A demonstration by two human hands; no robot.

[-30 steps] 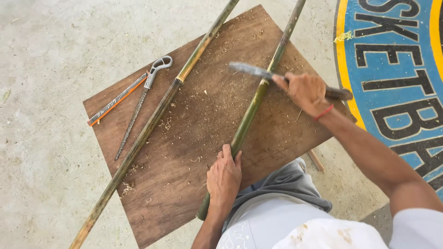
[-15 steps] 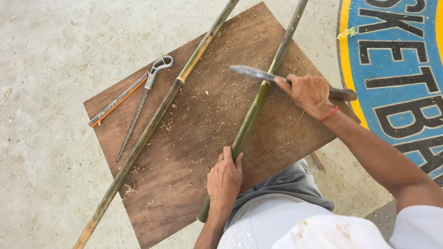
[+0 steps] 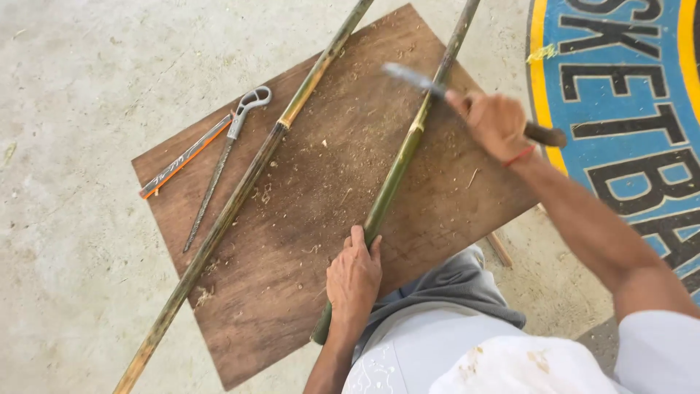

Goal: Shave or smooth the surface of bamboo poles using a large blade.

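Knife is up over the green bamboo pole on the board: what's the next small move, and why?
Probably bring the long-bladed knife down onto the green bamboo pole near its pale joint ring. The right hand holds the blade raised and blurred just above the pole, the left hand pins the pole's lower end to the brown wooden board, and shavings already litter it.
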